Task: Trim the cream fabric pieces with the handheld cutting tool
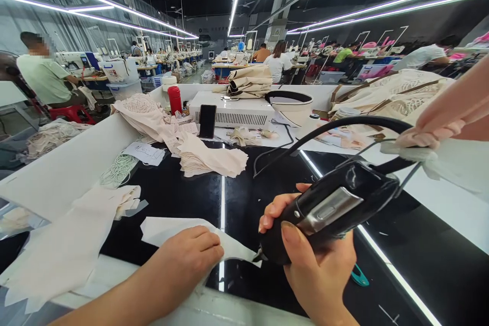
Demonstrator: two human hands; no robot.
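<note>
Grips a black corded handheld cutter (328, 214) in the right hand (321, 270), with thumb and fingers wrapped round its body and the narrow tip angled down to the left. Sets that tip against the tapering right end of a white fabric piece (164, 229). Lays the left hand (191, 254) palm down across the same piece, with fingers bent and close together, pressing it to the glossy black tabletop (168, 191). Cannot tell of any pinch beneath those fingertips. Loops a thick black cord (362, 120) from the cutter's rear over toward the far side of the tabletop. Has a small teal object (359, 276) just right of the right hand, partly covered by it. Has larger cream fabric pieces (64, 249) to the left, near the left forearm, and above them a pale green coil of cord (119, 168) beside a printed white paper (145, 153). Faces, beyond the left hand, a stack of pale pink fabric pieces (210, 155), and behind it an upright smartphone (207, 121) leaning near a slotted white box (229, 112). Shows a red cylinder (174, 100) left of the box and a folded beige bundle (250, 81) on top. Includes, at far left, a person in a pale green shirt (44, 79) on a red stool (72, 111).
</note>
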